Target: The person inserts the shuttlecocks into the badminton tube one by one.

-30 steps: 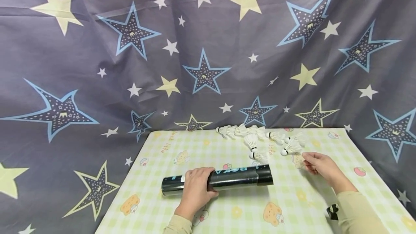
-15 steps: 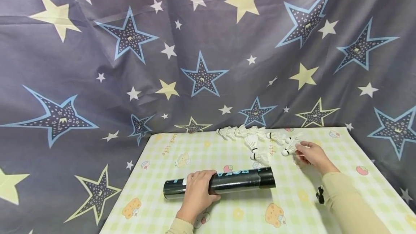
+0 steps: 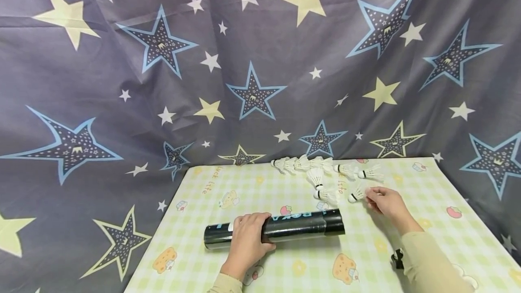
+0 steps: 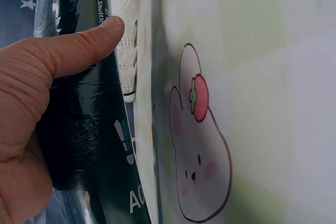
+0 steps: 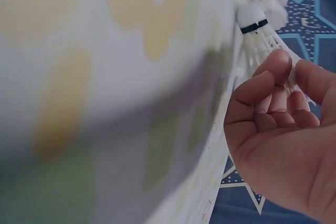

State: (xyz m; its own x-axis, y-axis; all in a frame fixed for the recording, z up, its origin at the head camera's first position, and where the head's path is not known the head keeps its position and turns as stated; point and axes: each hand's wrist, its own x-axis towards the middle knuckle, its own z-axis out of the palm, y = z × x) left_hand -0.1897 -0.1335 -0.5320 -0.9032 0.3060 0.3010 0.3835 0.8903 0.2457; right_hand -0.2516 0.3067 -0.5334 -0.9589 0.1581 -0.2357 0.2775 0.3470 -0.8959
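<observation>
My left hand grips a black shuttlecock tube around its left half, thumb on the near side. The tube lies crosswise over the table, its lettering in blue. At the right, my right hand pinches the feather skirt of a white shuttlecock, whose cork points left and toward me. In the right wrist view the thumb and index finger meet on the feathers of this shuttlecock, just behind the black band. Close behind it lies another shuttlecock.
Several shuttlecocks lie nested in a row along the table's back edge, with a single one to their right. Two more shuttlecocks lie end to end behind the tube. A star-patterned curtain hangs behind the checked tablecloth.
My right hand has reached left to a shuttlecock, taken hold of its feathers and drawn it slightly toward me, away from the one behind. The left hand stays on the tube.
</observation>
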